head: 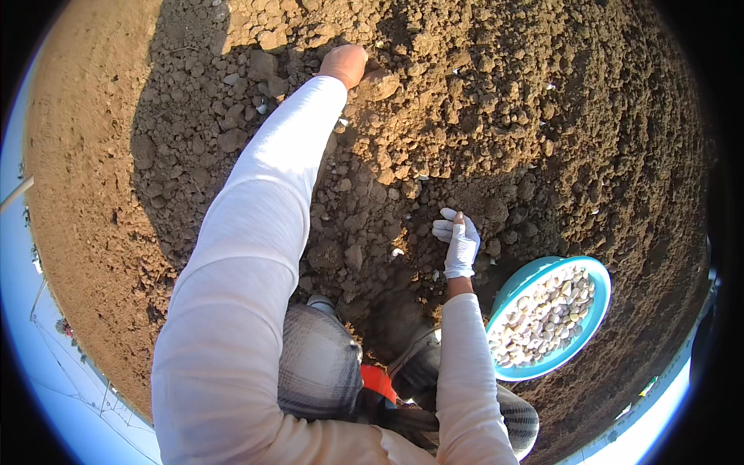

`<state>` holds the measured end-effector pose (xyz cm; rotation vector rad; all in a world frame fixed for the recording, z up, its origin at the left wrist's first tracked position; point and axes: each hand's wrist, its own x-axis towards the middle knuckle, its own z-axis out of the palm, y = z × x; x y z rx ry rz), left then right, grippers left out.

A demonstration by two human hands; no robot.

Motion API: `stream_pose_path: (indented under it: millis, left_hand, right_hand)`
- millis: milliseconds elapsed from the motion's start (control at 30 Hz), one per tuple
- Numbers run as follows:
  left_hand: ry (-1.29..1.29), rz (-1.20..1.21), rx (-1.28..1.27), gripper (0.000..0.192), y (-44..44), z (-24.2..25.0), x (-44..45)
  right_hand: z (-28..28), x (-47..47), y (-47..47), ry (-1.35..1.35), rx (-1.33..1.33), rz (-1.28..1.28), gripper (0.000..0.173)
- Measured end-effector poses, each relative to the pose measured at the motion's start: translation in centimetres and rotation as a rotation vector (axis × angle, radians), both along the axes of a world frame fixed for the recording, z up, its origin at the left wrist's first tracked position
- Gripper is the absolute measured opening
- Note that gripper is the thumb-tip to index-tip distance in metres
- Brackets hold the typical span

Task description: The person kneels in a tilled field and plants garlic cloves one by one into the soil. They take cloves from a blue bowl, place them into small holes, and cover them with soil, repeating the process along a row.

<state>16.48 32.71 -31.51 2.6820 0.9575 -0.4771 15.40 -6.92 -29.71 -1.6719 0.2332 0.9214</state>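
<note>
My left hand (344,63) is bare and stretched far forward, down at the cloddy brown soil (430,110). Its fingers are curled and mostly hidden behind the back of the hand, so I cannot see whether they hold anything. In a thin white glove, my right hand (462,241) hovers low over shaded soil, the bare thumb tip close against bent fingers. Whether something small is pinched there is not clear. To its right stands a turquoise plastic basin (514,288), tilted in my view, holding many pale garlic cloves (546,317).
Small whitish cloves dot the soil, one clove (397,252) left of my right hand and another white piece (343,122) under my left forearm. My knees in plaid trousers (319,360) are bent close by. Something red (378,381) shows between my legs.
</note>
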Motion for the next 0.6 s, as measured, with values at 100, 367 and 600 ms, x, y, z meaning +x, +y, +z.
stream_pose_path:
  millis: [100,367,600]
  left_hand:
    - [-0.392,0.055,0.028,0.022,0.5,0.6,-1.9]
    - [-0.369,-0.142,-0.086,0.057,-7.5,3.5,-8.3]
    - [-0.260,0.034,-0.066,0.067,-11.0,6.3,-8.3]
  right_hand:
    - [0.1,0.2,0.3,-0.008,0.038,0.003,0.036]
    - [-1.1,-0.3,-0.4,-0.055,0.020,0.029,0.036]
    - [3.8,3.5,0.0,0.135,-0.076,0.437,0.029]
